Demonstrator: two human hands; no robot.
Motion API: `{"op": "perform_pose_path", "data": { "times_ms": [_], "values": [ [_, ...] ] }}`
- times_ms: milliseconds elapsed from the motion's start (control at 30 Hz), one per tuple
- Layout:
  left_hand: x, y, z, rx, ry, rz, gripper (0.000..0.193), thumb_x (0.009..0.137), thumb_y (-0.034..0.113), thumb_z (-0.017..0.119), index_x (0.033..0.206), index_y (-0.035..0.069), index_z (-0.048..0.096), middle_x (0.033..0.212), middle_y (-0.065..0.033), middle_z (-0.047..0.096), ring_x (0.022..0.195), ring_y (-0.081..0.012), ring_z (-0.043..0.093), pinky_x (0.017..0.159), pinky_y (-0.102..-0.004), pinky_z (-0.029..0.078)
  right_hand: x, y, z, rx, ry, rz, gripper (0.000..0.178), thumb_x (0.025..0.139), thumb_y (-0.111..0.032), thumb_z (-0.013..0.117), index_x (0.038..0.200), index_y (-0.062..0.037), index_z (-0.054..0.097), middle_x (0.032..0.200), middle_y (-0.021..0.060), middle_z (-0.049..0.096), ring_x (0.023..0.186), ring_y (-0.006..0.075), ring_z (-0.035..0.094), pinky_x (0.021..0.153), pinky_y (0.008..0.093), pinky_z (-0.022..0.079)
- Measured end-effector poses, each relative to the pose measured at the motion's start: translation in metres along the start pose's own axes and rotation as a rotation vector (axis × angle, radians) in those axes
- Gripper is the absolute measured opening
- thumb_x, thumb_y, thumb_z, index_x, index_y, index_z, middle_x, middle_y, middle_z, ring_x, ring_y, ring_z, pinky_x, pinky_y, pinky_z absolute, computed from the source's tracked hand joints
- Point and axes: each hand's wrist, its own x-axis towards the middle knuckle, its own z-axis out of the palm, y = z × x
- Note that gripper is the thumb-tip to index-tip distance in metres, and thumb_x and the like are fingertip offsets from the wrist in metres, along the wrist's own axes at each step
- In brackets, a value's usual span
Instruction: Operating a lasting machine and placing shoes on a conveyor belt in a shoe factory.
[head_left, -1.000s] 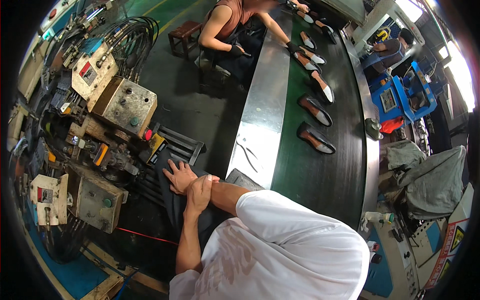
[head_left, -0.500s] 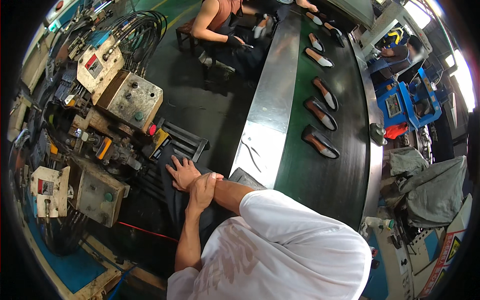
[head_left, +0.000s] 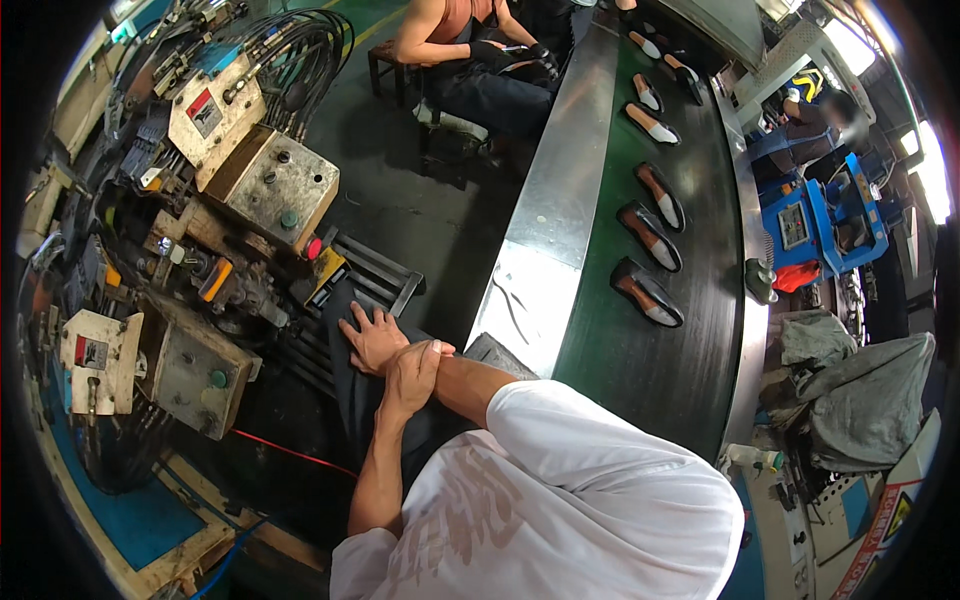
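My right hand (head_left: 373,342) lies palm down with its fingers spread on the knee of my dark trousers (head_left: 345,300). Crossing over from the left, my left hand (head_left: 411,378) wraps its fingers round my right wrist, its thumb along the top. Neither hand holds a tool or a shoe. The nearest shoe (head_left: 646,292), dark with a pale insole, rests on the green-black conveyor belt (head_left: 620,390) to the right of my hands. Several similar shoes lie in a row farther up the belt.
On the left stands a grimy machine with metal control boxes (head_left: 275,190), hoses and a red button (head_left: 313,247). A slatted black rack (head_left: 385,270) sits beyond my knee. A metal ledge (head_left: 560,180) edges the belt. Co-workers sit ahead and at far right, near a blue machine (head_left: 797,228).
My hands keep the same hold. The view has shifted slightly. The co-worker ahead has brought both gloved hands together over the lap.
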Motion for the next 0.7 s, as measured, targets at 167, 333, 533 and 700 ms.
{"op": "perform_pose_path", "data": {
  "times_ms": [167,333,533,700],
  "values": [
    [0.0008,0.0026,0.0018,-0.017,0.026,0.047,0.043,0.115,0.022,0.047,0.107,-0.007,0.077,0.101,-0.0214,0.081,0.095,-0.0380,0.078,0.089,-0.0439,0.060,0.0018,0.0047,0.0004,0.007,-0.009,-0.007,0.080,0.087,-0.040,0.084,0.161,-0.0211,0.058,0.172,0.0230,0.042,0.137,0.0514,0.057,0.111,0.0598,0.053],
    [-0.0017,-0.0017,0.0028,-0.058,0.014,0.001,0.044,0.115,0.023,0.048,0.106,-0.008,0.077,0.103,-0.0222,0.081,0.097,-0.0389,0.078,0.090,-0.0448,0.060,-0.0002,0.0041,0.0001,-0.028,-0.020,-0.014,0.080,0.088,-0.041,0.083,0.162,-0.0214,0.057,0.173,0.0230,0.042,0.137,0.0513,0.058,0.111,0.0593,0.053],
    [-0.0016,0.0003,0.0031,-0.039,0.008,-0.011,0.044,0.115,0.023,0.047,0.105,-0.008,0.076,0.104,-0.0228,0.081,0.097,-0.0394,0.078,0.091,-0.0456,0.060,-0.0010,0.0022,-0.0034,-0.030,-0.022,-0.009,0.082,0.089,-0.042,0.083,0.163,-0.0215,0.056,0.173,0.0226,0.040,0.137,0.0513,0.059,0.111,0.0588,0.053],
    [-0.0004,0.0035,0.0024,-0.038,0.007,0.007,0.044,0.115,0.024,0.048,0.105,-0.008,0.076,0.103,-0.0229,0.081,0.096,-0.0393,0.078,0.090,-0.0456,0.061,-0.0016,0.0032,-0.0025,-0.040,0.007,-0.026,0.082,0.089,-0.042,0.083,0.163,-0.0211,0.055,0.173,0.0225,0.041,0.138,0.0514,0.058,0.112,0.0588,0.053]
  ]
}}
